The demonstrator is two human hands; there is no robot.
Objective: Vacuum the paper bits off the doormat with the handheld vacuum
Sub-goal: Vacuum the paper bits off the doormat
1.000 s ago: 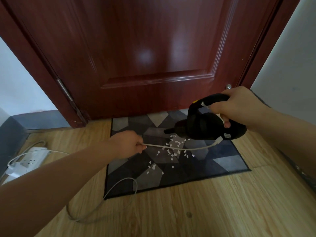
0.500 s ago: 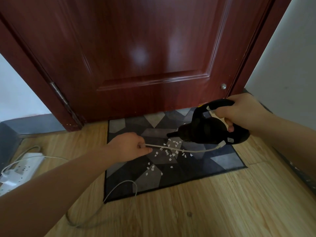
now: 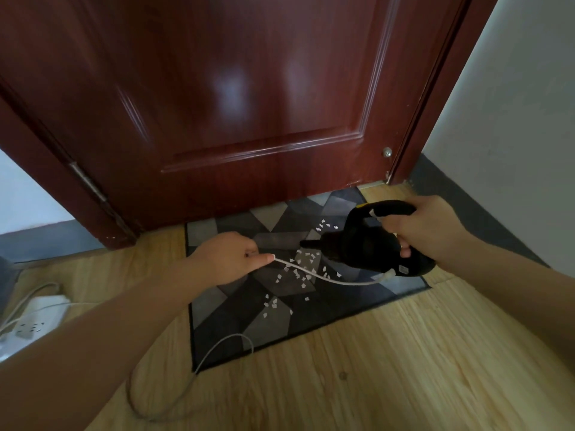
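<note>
A grey geometric doormat point(image 3: 224, 309) lies on the wood floor before a dark red door. Small white paper bits point(image 3: 303, 269) are scattered over its middle, a few more point(image 3: 325, 226) lie nearer the door. My right hand point(image 3: 420, 228) grips the handle of a black handheld vacuum point(image 3: 367, 244), held above the mat's right part with its nozzle pointing left. A white cable point(image 3: 326, 278) is plugged into the vacuum's rear. My left hand point(image 3: 227, 256) pinches that cable over the mat's left part.
The red door point(image 3: 249, 104) stands shut right behind the mat. The cable loops on the floor point(image 3: 161, 399) toward a white power strip point(image 3: 34, 321) at far left. A white wall with dark skirting point(image 3: 497, 150) runs along the right. Wood floor point(image 3: 373, 384) spreads in front.
The vacuum has shifted right and slightly down the mat, uncovering a few paper bits near the door. My left hand keeps its pinch on the cable, which now sags more.
</note>
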